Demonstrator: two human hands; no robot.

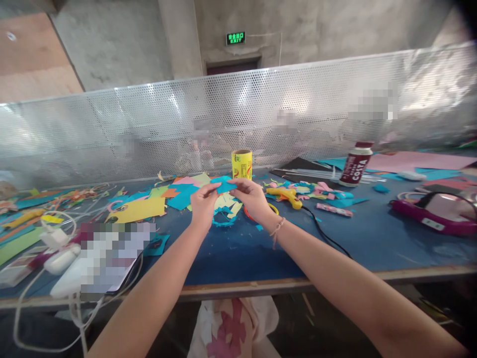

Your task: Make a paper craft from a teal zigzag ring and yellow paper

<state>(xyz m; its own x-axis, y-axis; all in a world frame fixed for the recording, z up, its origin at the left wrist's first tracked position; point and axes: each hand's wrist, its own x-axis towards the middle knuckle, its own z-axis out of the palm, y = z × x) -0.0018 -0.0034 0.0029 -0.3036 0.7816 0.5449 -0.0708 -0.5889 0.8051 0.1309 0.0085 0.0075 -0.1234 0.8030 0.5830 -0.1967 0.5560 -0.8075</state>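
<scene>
You hold a blue paper piece [223, 185] between both hands, raised a little above the middle of the blue table [238, 253]. Your left hand [203, 204] pinches its left end with fingers closed on it, and your right hand [251, 196] pinches its right end the same way, thumb and fingertips pressed on the paper. A thin string bracelet [276, 229] sits on your right wrist.

Just beneath your hands, on the table, lies a teal cut-out ring [223, 222] among pale yellow scraps [229, 204]. To the left of your left hand lies a yellow sheet [137, 209], with blue, green and pink offcuts [182, 191] spread just behind it. Straight beyond the paper piece, farther off, a yellow tape roll [242, 164] stands upright. To the right of your right hand lies a yellow glue gun [285, 195] on its side, its black cord [324, 233] trailing toward the near edge.

Farther right, a dark red bottle [356, 168] stands upright near large pink and teal sheets [413, 161]. At the right edge rests a pink device [436, 214]. On the near left lie white chargers and cables [59, 248], partly blurred. A perforated metal screen [149, 129] runs along the far side of the table, and a green exit sign [235, 38] glows on the wall behind.
</scene>
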